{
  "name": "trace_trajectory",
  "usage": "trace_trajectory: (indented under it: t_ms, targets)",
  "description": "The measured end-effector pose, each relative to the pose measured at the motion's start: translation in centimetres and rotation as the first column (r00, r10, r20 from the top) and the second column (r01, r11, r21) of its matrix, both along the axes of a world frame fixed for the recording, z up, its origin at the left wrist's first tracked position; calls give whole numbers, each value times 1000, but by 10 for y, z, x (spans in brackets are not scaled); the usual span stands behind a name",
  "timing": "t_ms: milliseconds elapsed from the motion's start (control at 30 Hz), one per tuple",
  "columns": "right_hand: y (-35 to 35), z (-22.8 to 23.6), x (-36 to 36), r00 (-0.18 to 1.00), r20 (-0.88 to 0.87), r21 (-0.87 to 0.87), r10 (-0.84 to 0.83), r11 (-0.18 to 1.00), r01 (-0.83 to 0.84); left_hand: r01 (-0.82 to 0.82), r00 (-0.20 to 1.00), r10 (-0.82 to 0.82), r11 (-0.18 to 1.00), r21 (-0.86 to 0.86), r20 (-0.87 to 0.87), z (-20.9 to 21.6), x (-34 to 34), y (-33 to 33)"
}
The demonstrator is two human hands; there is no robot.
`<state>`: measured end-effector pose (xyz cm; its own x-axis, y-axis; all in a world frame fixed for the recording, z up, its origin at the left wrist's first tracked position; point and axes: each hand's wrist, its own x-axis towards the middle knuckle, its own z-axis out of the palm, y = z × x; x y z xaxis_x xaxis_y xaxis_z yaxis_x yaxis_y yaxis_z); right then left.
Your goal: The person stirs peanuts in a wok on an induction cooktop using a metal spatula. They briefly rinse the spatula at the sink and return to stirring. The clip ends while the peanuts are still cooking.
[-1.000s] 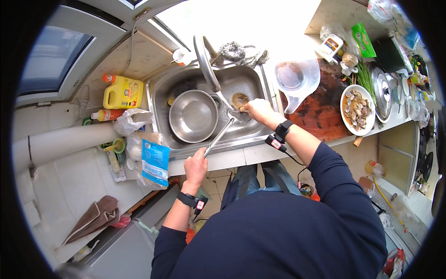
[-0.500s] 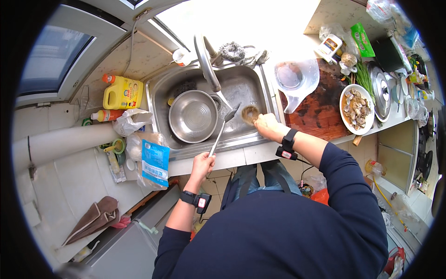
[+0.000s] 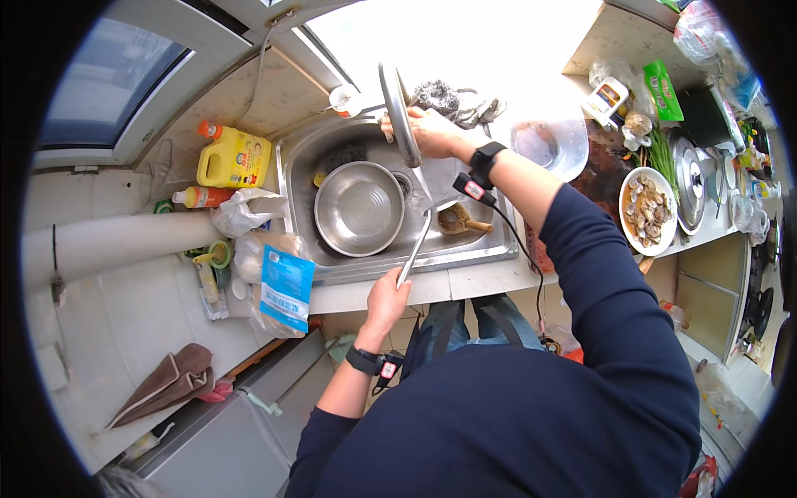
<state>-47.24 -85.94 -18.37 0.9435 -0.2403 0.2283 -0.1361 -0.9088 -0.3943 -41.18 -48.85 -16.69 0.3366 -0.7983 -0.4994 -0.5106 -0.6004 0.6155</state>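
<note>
My left hand (image 3: 387,300) is closed around the handle of a metal spatula (image 3: 415,249), whose head is under the faucet's stream over the sink. My right hand (image 3: 432,133) reaches across to the faucet (image 3: 402,124). Its fingers curl around behind the spout, partly hidden by it. A brown scrub brush (image 3: 457,220) with a short handle lies in the sink (image 3: 315,270), just right of the spatula head. Left of the drain sits a round steel pan (image 3: 359,209).
Left of the sink stand a yellow jug (image 3: 234,161) and a blue packet (image 3: 286,288). At the right are a clear plastic container (image 3: 552,149), a plate of clams (image 3: 647,212), a pot lid (image 3: 687,170) and green stalks (image 3: 657,162). Dark scouring pads (image 3: 437,100) lie behind the faucet.
My right hand has let go of the scrub brush, which now lies in the sink, and moved up to the faucet. My left hand still holds the spatula under the stream.
</note>
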Motion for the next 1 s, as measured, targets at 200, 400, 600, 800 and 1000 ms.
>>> trace_trajectory:
  t_ms: [200, 400, 600, 800, 1000]
  targets:
    - [-12, -1, 11, 991, -126, -228, -36, 974, 6, -25, 982, 18, 999, 33, 186, 26, -3, 9]
    - [-2, 5, -24, 850, -489, -274, -195, 960, 62, -9, 985, 22, 997, -80, 169, 23, 11, 25]
    - [15, 1, 3, 994, -100, -155, 42, 986, -57, -42, 998, 45, 997, -63, 54, 17, 7, 26]
    - [17, 28, -25, 980, -188, -123, -70, 991, 47, -45, 990, 63, 990, -134, 130, 35, -8, 48]
    - [101, 81, -161, 908, 192, 418, -372, 868, 267, -170, 982, 186, 946, -275, 32, 34, -48, 71]
